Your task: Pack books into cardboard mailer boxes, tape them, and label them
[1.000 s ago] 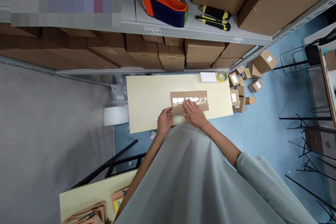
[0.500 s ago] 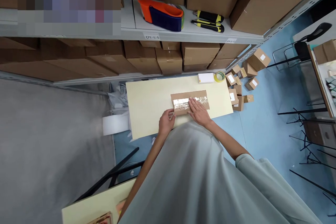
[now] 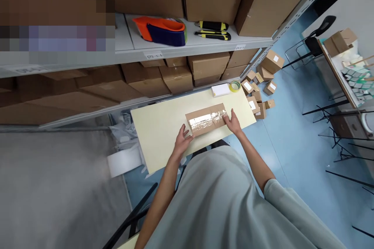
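Note:
On the pale yellow table (image 3: 157, 136) lies a flat brown cardboard box (image 3: 204, 123), with shiny clear packing tape along its top. My left hand (image 3: 182, 142) is at the box's left end, fingers spread and the fingertips at or very near its corner. At the opposite end is my right hand (image 3: 233, 123), its fingers apart and one digit touching the taped edge. Neither hand wraps round the box. Behind it, by the table's far edge, are a small white box (image 3: 220, 90) and a roll of yellowish tape (image 3: 234, 86).
A shelf (image 3: 117, 56) ahead carries large cartons, an orange and blue tape dispenser (image 3: 163, 32) and black and yellow utility knives (image 3: 212, 30). Several small labelled cartons (image 3: 257, 96) lie on the floor at right. A white roll (image 3: 124, 161) and plastic bags (image 3: 124, 126) are left of the table.
My right hand has slid off the tape on top to the box's right end. My left hand's fingers have spread. The box looks slightly turned as the view tilts.

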Demonstrator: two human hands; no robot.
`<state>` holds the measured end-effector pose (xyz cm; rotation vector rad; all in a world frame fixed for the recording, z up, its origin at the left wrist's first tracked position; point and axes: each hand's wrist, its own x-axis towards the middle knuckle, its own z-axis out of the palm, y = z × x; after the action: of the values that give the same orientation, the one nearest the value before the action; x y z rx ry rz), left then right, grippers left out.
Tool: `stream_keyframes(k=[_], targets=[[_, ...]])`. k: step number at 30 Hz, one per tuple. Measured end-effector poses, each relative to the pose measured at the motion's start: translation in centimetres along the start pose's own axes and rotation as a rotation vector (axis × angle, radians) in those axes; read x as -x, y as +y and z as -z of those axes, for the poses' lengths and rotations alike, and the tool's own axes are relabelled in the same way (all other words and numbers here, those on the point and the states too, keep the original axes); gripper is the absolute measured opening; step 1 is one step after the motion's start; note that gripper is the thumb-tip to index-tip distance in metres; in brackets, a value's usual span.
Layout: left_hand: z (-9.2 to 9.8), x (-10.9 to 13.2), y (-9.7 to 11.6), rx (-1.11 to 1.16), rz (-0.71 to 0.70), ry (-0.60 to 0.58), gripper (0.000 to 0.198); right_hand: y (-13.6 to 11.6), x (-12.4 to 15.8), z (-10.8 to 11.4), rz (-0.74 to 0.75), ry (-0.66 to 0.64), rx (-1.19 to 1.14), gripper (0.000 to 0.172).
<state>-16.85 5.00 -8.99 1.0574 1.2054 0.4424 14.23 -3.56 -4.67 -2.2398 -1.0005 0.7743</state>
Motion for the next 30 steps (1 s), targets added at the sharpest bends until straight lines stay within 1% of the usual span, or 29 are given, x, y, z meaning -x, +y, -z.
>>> stream_keyframes(k=[2,3,6,8,10,13,16,18,20,22,24,26,28,30], targets=[[0.6,-0.3,0.0,-0.003,0.001,-0.05,0.103,0.6,0.4,-0.4,-0.048,-0.008,-0.066,0.104],[0.8,-0.4,0.1,-0.01,0.003,-0.069,0.102,0.8,0.6,-0.8,-0.062,-0.004,-0.088,0.101],[1.0,-0.2,0.5,-0.038,-0.011,-0.123,0.098,1.2,1.1,-1.7,-0.073,-0.016,-0.121,0.08],[1.0,0.2,0.9,-0.063,-0.032,-0.148,0.094,1.4,1.3,-2.0,-0.053,-0.041,-0.143,0.067],[0.7,0.6,1.4,-0.1,-0.046,-0.151,0.094,1.8,1.4,-1.7,-0.01,-0.068,-0.177,0.057],[-0.2,1.1,1.8,-0.153,-0.058,-0.096,0.098,3.0,1.6,-0.3,0.057,-0.087,-0.245,0.049],[-2.2,0.9,2.0,-0.185,-0.102,-0.007,0.094,5.0,1.6,1.7,0.115,-0.073,-0.294,0.051],[-4.2,0.5,2.1,-0.195,-0.12,0.064,0.082,6.5,1.2,3.1,0.156,-0.085,-0.282,0.052],[-6.6,0.0,2.2,-0.189,-0.1,0.137,0.067,8.0,0.4,4.5,0.185,-0.129,-0.248,0.047],[-8.9,-0.4,2.2,-0.169,-0.067,0.204,0.057,9.6,-0.6,5.7,0.193,-0.185,-0.212,0.042],[-11.1,-0.6,2.3,-0.145,-0.05,0.257,0.056,11.0,-1.7,6.5,0.186,-0.227,-0.184,0.037],[-12.9,-0.7,2.3,-0.134,-0.046,0.304,0.061,12.3,-2.7,7.1,0.178,-0.264,-0.182,0.031],[-14.5,-0.7,2.2,-0.139,-0.026,0.348,0.065,13.4,-3.5,7.6,0.179,-0.31,-0.205,0.028],[-15.8,-0.7,2.2,-0.143,0.001,0.388,0.067,14.0,-4.3,8.1,0.187,-0.363,-0.235,0.028]])
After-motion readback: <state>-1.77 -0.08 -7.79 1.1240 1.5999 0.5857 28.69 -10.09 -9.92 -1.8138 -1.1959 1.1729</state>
